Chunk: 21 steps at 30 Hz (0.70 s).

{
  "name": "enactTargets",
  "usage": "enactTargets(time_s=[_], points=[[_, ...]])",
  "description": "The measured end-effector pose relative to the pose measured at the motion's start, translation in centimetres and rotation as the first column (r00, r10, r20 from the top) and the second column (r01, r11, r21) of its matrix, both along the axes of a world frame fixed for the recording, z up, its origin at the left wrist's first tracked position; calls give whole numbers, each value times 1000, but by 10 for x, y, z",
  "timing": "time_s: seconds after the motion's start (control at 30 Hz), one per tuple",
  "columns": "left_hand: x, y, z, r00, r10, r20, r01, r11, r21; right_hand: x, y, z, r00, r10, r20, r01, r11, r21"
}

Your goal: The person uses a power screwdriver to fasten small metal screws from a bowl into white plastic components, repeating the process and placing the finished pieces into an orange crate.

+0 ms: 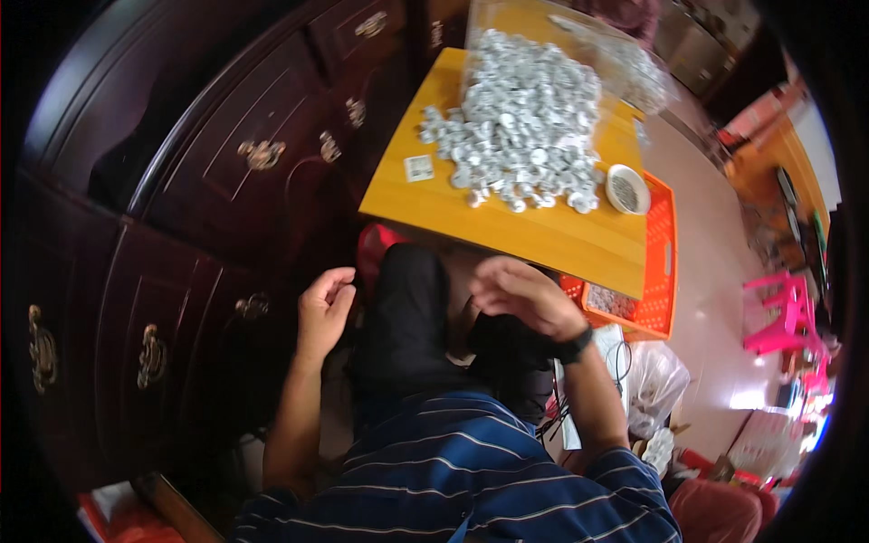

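My left hand (pixel 326 308) hovers beside my left knee, near the dark cabinet, with its fingers loosely bent and nothing in them. Over my right thigh, just short of the table's near edge, my right hand (pixel 525 294) is held palm inward. Its fingers are stretched out, a little blurred, and no object shows in it. In front of both hands, a heap of small silvery-white round pieces (pixel 525 118) spreads over the yellow wooden table (pixel 507 231). At the heap's right stands a white bowl (pixel 641 201) with small greyish parts inside. Left of the heap lies a small square printed card (pixel 419 168).
Dark wooden drawers (pixel 217 181) with metal handles line the left. An orange crate (pixel 665 271) stands under the table's right side, near a clear plastic bag (pixel 656 380). A pink stool (pixel 783 312) is farther right. Another person's sleeve (pixel 634 14) shows beyond the table.
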<state>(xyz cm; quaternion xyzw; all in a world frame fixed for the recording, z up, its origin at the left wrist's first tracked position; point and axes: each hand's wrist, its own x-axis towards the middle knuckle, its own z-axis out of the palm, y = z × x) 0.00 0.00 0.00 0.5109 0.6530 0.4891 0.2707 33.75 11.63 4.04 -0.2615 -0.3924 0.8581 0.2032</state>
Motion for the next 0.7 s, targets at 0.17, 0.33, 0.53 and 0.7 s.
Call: enactTargets(time_s=[0.17, 0.33, 0.53, 0.7], points=[[-83, -87, -162, 983, 177, -39, -172, 840, -515, 59, -5, 24, 787, 35, 615, -448, 718, 532], [-93, -152, -306, 991, 11, -132, -107, 658, -745, 79, -18, -34, 663, -123, 738, -350, 821, 452], [-91, -130, -351, 928, -176, -328, -106, 720, -685, 36, -37, -53, 839, -152, 522, 175, 985, 5], [-65, -44, -280, 934, -226, -278, -170, 404, -899, 35, -27, -51, 960, 131, 249, -84, 978, -191]])
